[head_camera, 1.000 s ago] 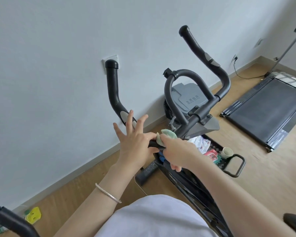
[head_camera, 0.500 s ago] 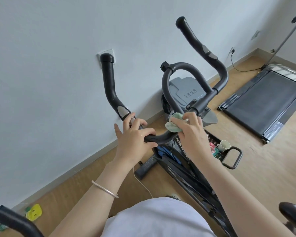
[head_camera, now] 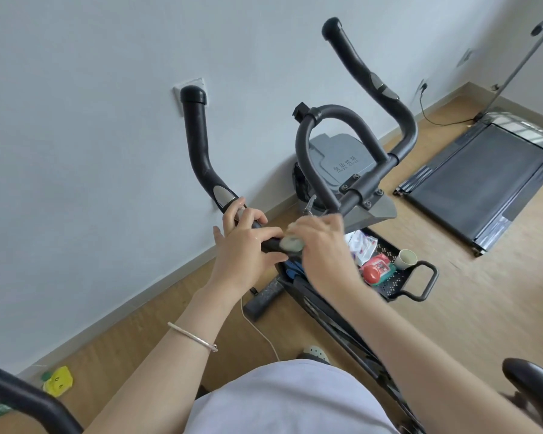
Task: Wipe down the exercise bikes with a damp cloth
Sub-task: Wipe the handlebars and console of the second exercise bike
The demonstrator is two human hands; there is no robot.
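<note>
1. Since the earlier frame, right grip (head_camera: 322, 249) has slid the cloth (head_camera: 292, 244) along the handlebar (head_camera: 198, 145), and is now just beside left grip (head_camera: 245, 249).
2. Left grip clasps the handlebar; right grip clutches the cloth.
3. Wall (head_camera: 76, 151) close on the left; floor (head_camera: 452, 302) open on the right.

At the centre of the frame the low part of the handlebar (head_camera: 358, 195) is covered. The left hand (head_camera: 245, 249) grips it, and the right hand (head_camera: 323, 245) holds the cloth (head_camera: 292, 244) on it, just against the left fingers. Above the hands, a wide gap is open between the left horn (head_camera: 196, 142) and the loop bar (head_camera: 303, 142), with only the wall (head_camera: 76, 120) behind. A narrower gap lies between the loop bar and the right horn (head_camera: 358, 67). Right of centre, the filled tray (head_camera: 389, 285) stands on the floor beside the bike frame.
</note>
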